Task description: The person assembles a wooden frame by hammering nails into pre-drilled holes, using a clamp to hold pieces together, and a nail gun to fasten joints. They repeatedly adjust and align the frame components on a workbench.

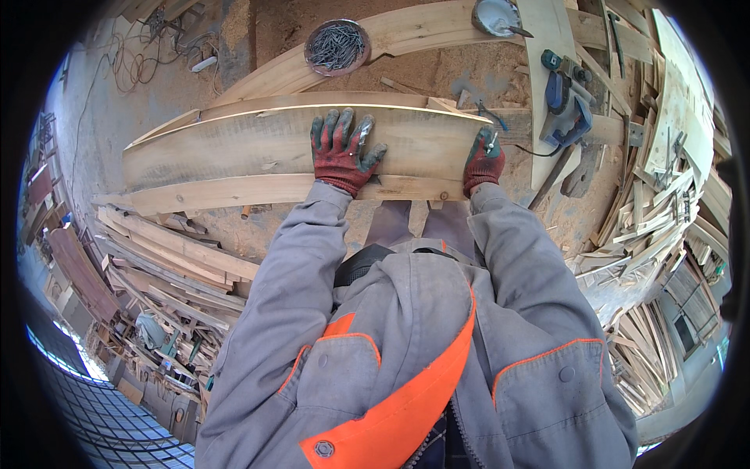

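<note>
A wide, pale wooden board with a slightly curved top edge lies across in front of me, a narrower wooden strip along its near side. My left hand, in a red and dark green work glove, rests on the board with fingers stretched and thumb apart. A shiny silvery patch shows by its index finger. At the board's right end, my right hand in a matching glove is closed around the end edge. Something small and whitish shows at its fingers; I cannot make out what.
Beyond the board, a round bowl of nails sits on a curved plank. A white container with a stick-like tool stands further right. A blue power planer lies on a pale board. Wood offcuts pile up at right, stacked planks at left.
</note>
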`<state>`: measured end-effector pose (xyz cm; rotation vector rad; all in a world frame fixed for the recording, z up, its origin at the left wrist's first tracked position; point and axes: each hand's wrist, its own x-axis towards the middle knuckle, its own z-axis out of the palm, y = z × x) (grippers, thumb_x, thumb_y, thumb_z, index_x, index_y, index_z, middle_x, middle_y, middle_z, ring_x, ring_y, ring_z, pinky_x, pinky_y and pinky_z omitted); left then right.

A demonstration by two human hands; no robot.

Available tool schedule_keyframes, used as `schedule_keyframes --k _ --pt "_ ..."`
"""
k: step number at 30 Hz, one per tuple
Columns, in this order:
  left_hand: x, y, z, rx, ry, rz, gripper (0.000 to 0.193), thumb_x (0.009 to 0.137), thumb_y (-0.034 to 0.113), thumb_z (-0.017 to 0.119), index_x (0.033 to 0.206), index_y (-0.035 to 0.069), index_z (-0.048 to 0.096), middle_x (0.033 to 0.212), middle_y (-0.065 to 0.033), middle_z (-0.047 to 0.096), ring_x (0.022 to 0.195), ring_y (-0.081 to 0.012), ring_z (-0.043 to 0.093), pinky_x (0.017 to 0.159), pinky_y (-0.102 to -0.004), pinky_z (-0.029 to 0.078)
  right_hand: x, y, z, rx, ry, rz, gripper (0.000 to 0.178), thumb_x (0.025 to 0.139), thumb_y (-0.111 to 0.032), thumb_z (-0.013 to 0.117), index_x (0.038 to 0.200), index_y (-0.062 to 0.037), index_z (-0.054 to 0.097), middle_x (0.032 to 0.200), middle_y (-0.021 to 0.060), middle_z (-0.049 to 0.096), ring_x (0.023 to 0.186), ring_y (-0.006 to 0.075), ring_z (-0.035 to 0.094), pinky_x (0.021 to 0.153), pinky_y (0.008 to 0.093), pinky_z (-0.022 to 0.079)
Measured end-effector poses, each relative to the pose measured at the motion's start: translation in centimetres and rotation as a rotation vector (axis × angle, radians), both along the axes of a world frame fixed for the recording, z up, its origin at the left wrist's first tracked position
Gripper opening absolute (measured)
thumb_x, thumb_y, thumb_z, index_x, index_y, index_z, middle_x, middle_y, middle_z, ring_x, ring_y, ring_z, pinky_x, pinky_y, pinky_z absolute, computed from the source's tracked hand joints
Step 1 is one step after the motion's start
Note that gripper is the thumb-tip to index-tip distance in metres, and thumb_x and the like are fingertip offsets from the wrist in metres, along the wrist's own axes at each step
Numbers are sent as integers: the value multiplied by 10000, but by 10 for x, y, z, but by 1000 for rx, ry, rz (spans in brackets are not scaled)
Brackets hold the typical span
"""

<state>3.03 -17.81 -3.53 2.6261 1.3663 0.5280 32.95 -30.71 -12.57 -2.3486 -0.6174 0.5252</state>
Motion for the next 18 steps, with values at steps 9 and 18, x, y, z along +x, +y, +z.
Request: schedule_keyframes --k 9,18 --pt "1 1 1 -3 1 -2 667 860 577 758 1433 272 602 1496 -93 484 1452 -349 403 1232 -598 267 1 1 4 -52 11 -1 269 938 -267 734 1023 -11 738 924 207 760 880 402 737 772 461 554" --pt "0 0 3 -6 -2 -4 673 860 571 756 1442 271 598 1506 -100 480 1451 -357 401 1232 -601 262 0 2 7 -32 5 -9 264 937 -265 734 1010 -11 737 908 208 757 865 405 733 768 466 552"
